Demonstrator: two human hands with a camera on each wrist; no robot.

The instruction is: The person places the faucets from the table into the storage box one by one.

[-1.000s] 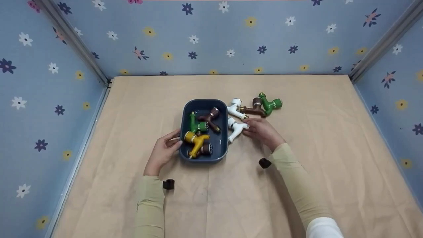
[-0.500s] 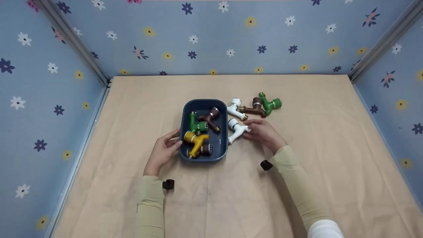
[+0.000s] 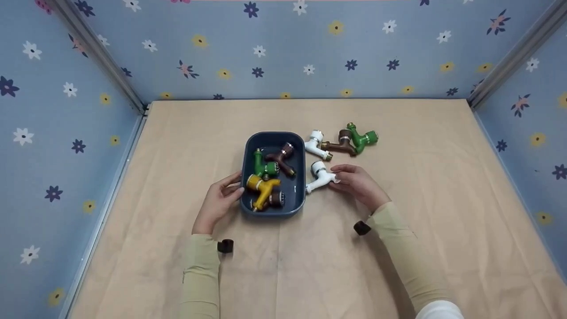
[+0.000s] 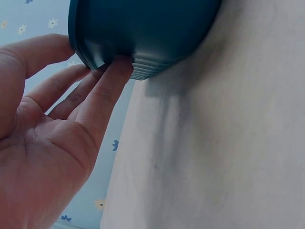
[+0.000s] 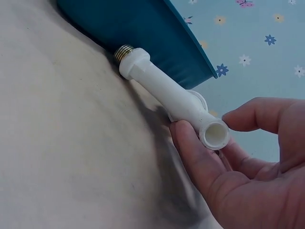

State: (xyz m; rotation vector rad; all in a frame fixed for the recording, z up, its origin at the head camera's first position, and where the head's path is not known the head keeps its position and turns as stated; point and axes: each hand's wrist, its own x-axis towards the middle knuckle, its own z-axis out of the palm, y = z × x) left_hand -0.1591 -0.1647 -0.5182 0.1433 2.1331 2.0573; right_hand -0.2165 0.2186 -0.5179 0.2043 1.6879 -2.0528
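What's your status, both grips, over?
Right grip pinching white, brass-threaded Y-shaped tap. Left grip touching blue rectangular plastic tub. Tub wall beside threaded end, possibly in the way.

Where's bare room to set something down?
Free: tan cloth between left sleeve and right sleeve, and left of the left hand. Crowded: right of the blue bin, with the right hand, two white taps, brown tap and green tap.

Left of held white tap [image 3: 322, 178], blue bin [image 3: 293, 195] blocks; far side, rear white tap [image 3: 315, 145]; near side passable over cloth [image 3: 319, 252].
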